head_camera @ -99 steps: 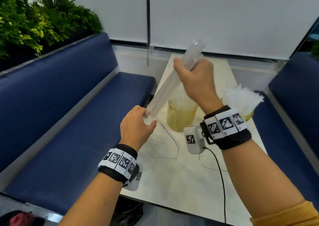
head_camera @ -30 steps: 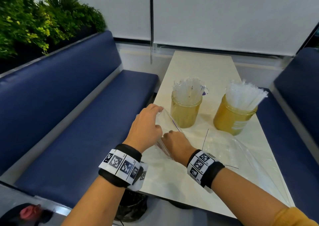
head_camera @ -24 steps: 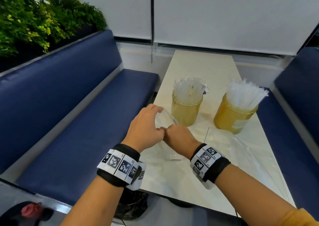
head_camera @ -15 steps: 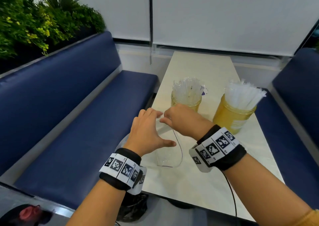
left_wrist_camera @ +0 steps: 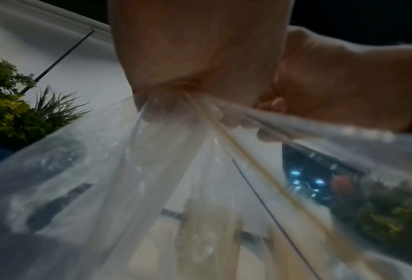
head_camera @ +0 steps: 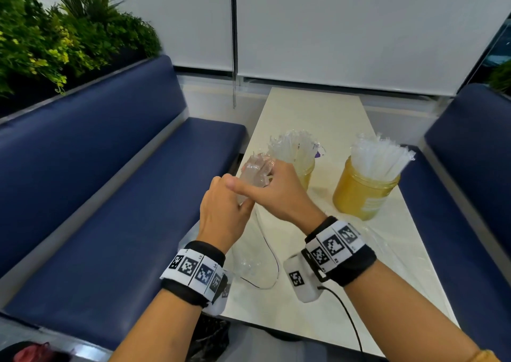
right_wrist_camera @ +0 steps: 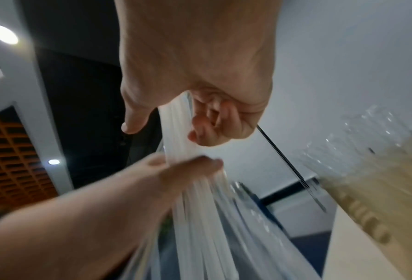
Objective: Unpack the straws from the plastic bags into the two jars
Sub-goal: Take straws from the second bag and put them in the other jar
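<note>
A crumpled clear plastic bag [head_camera: 254, 169] is lifted over the table's left edge, its lower part hanging down toward the tabletop. My left hand [head_camera: 224, 209] grips it from below and my right hand [head_camera: 273, 184] grips it just above, the two hands touching. In the left wrist view the bag [left_wrist_camera: 152, 170] fans out from my closed left hand [left_wrist_camera: 195, 47]. The right wrist view shows my right hand [right_wrist_camera: 195, 66] curled round the gathered plastic [right_wrist_camera: 200, 208]. Two amber jars, left [head_camera: 304, 176] and right [head_camera: 362, 195], stand upright, each full of clear straws [head_camera: 378, 154].
A second clear bag [head_camera: 401, 253] lies flat on the white table [head_camera: 312, 112] near the right jar. Blue benches [head_camera: 110, 195] run along both sides. Plants [head_camera: 55, 35] stand behind the left bench. A black cable [head_camera: 345, 314] trails from my right wrist.
Half a second ago my left hand hovered open while the right pulled the bag off the table. Both hands now grip the bunched bag, raised higher beside the left jar.
</note>
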Action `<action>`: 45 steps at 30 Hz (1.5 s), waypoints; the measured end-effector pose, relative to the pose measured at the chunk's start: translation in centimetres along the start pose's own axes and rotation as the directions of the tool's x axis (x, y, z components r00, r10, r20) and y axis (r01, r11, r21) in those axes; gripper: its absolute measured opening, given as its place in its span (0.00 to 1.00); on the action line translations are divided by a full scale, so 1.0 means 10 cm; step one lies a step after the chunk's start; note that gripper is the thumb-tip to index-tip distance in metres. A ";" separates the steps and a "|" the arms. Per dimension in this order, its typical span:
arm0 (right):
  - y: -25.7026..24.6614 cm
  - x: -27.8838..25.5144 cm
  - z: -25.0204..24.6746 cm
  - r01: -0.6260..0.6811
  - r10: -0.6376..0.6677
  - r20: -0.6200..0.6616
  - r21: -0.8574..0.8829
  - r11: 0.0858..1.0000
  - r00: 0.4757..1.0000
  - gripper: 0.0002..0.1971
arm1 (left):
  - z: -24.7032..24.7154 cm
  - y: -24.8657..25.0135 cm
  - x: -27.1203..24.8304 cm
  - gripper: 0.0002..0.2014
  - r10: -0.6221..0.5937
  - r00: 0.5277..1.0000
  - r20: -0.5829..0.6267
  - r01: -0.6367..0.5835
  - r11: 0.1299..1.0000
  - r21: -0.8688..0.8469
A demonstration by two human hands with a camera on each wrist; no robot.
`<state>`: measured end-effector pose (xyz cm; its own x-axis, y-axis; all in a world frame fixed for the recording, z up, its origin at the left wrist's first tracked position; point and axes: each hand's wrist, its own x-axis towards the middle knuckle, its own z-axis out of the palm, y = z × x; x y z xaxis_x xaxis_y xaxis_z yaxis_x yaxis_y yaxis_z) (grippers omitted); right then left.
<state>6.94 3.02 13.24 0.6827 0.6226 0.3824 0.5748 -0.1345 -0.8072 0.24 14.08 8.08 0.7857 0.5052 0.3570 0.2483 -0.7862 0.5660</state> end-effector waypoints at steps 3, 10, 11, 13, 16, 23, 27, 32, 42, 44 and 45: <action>0.15 -0.01 0.14 0.021 -0.020 -0.029 0.011 1.000 0.999 0.13 | -0.01 0.04 0.01 0.09 0.047 0.999 0.020 -0.047 0.999 0.000; 0.01 0.48 -0.36 0.021 -0.027 -0.157 -0.037 0.999 0.987 0.23 | -0.03 -0.04 0.08 0.21 0.010 0.997 0.071 -0.015 0.998 0.066; -0.02 0.60 -0.53 0.012 -0.019 -0.194 -0.037 0.999 0.981 0.23 | -0.05 -0.06 0.10 0.20 0.003 0.997 0.076 -0.006 0.999 0.044; -0.01 0.79 -0.85 0.000 -0.006 -0.305 -0.022 1.000 0.952 0.23 | -0.09 -0.13 0.14 0.19 -0.013 0.995 0.097 0.015 1.000 -0.024; 0.15 1.00 -1.17 -0.041 -0.028 -0.452 -0.142 0.989 0.891 0.26 | -0.12 -0.21 0.18 0.18 -0.034 0.991 0.130 0.043 0.997 -0.066; 0.86 1.25 -0.94 -0.274 0.069 -0.381 -0.516 0.812 0.922 0.21 | -0.22 -0.24 0.26 0.21 -0.045 0.987 0.153 0.048 0.999 -0.022; 1.17 1.23 -0.67 -0.344 0.250 -0.236 -0.621 0.705 0.939 0.21 | -0.28 -0.25 0.31 0.22 -0.020 0.988 0.153 0.024 0.999 -0.026; 1.44 1.12 -0.53 -0.466 0.509 -0.141 -0.653 0.597 0.849 0.21 | -0.35 -0.23 0.36 0.22 0.020 0.989 0.148 -0.019 1.000 -0.009; 0.89 0.94 -0.80 -0.475 0.342 -0.330 -0.631 0.613 0.880 0.26 | -0.46 -0.13 0.35 0.28 0.100 0.976 0.192 -0.118 0.990 0.083; 0.61 0.86 -0.75 -0.354 0.275 -0.222 -0.608 0.711 0.935 0.13 | -0.44 -0.09 0.36 0.27 0.108 0.976 0.188 -0.126 0.988 0.087; 0.50 0.78 -0.69 -0.280 0.271 -0.101 -0.556 0.783 0.957 0.13 | -0.43 -0.07 0.37 0.27 0.113 0.975 0.189 -0.132 0.987 0.094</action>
<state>18.28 1.93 15.30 0.8550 0.4814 0.1931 0.5092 -0.7082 -0.4891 0.54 18.02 12.20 0.9016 0.3368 0.2713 0.1945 -0.8761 0.4411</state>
